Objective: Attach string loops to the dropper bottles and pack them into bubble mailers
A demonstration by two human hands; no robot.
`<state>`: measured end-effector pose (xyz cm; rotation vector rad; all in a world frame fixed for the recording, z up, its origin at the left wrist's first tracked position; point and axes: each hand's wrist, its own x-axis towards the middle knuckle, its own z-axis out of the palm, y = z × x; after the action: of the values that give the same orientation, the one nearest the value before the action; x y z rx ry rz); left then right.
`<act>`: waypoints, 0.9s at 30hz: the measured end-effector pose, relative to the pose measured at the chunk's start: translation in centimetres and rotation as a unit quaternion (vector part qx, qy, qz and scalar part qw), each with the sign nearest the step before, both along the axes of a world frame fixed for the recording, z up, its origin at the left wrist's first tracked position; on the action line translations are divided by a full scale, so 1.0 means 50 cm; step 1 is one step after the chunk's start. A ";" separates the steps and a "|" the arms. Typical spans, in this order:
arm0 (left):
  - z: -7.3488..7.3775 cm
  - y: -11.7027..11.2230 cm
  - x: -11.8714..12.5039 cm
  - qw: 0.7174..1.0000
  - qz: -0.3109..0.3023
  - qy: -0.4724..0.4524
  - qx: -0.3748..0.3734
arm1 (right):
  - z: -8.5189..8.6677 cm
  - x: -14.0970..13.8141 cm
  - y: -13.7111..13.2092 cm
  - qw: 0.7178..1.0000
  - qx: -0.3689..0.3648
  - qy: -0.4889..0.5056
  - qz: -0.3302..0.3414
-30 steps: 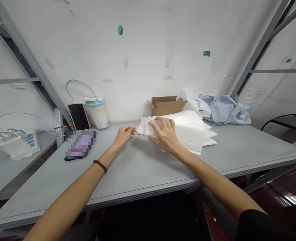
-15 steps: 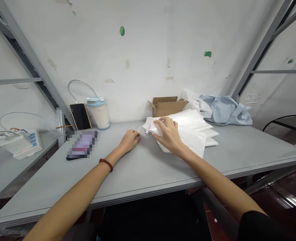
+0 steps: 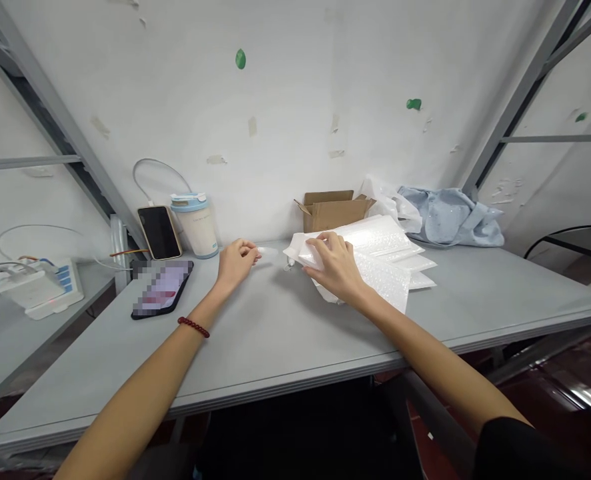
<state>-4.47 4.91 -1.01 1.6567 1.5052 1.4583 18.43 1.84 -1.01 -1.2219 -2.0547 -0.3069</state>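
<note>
My left hand is raised a little above the desk, left of centre, its fingers pinched on a small clear plastic piece whose exact kind I cannot make out. My right hand grips the left end of a stack of white bubble mailers. Its fingers are bent over the edge, and the mailers fan out to the right on the desk. By their left corner lies a small white item, partly hidden and too small to name.
Behind the mailers stand an open cardboard box, a white plastic bag and light blue cloth. To the left are a tumbler, a propped phone on a cable, and another phone lying flat. A power strip sits further left.
My left hand has moved left and slightly back, away from the mailers, with the clear plastic piece now visible in its fingers. My right hand has stayed on the mailers.
</note>
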 end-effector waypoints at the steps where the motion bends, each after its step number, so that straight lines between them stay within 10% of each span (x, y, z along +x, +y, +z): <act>1: 0.004 -0.002 0.002 1.000 -0.005 -0.025 0.003 | 0.000 0.001 0.000 1.000 -0.001 0.000 0.002; 8: 0.038 -0.027 0.023 0.984 -0.067 -0.163 0.014 | -0.001 0.003 0.003 1.000 -0.006 -0.020 0.003; 27: 0.033 -0.033 0.022 0.982 -0.112 -0.135 -0.067 | 0.005 -0.005 -0.011 0.995 -0.056 0.012 0.080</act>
<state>-3.35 3.25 0.64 1.4312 1.1994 1.3645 18.16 1.30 -0.74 -1.1132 -2.1581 -0.1028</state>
